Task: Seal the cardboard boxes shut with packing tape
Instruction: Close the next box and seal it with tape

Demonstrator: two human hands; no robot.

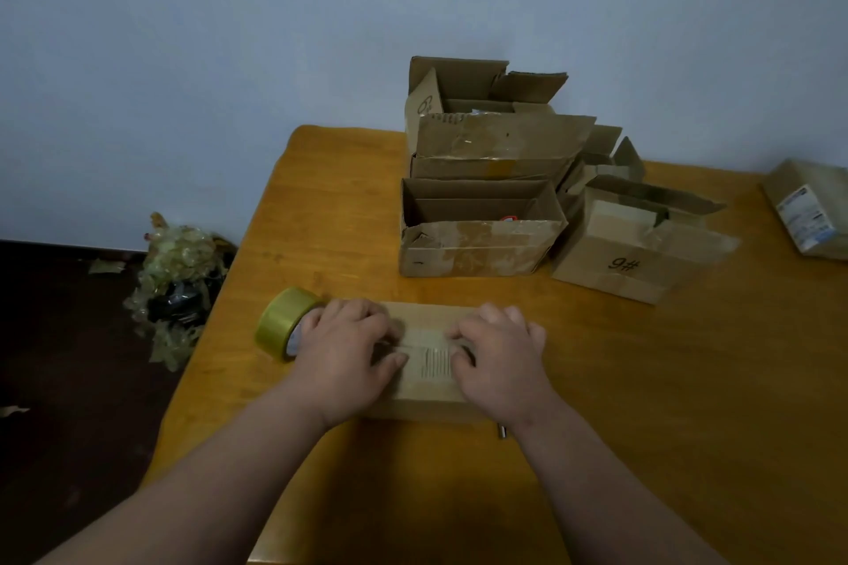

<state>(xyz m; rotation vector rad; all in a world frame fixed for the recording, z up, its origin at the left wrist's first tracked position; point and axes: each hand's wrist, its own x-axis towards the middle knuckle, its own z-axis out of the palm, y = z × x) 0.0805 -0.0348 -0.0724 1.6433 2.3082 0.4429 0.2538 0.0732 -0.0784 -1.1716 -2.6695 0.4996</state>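
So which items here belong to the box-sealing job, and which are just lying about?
Job: closed box under left hand and right hand; tape roll; open boxes.
Lying about: crumpled tape heap on floor; labelled parcel.

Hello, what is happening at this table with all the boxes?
A person is sealing a small closed cardboard box near the table's front edge. The left hand and right hand both press on its top, where a strip of tape seems to run. A yellowish tape roll lies just left of it. Behind, several open boxes wait with flaps up.
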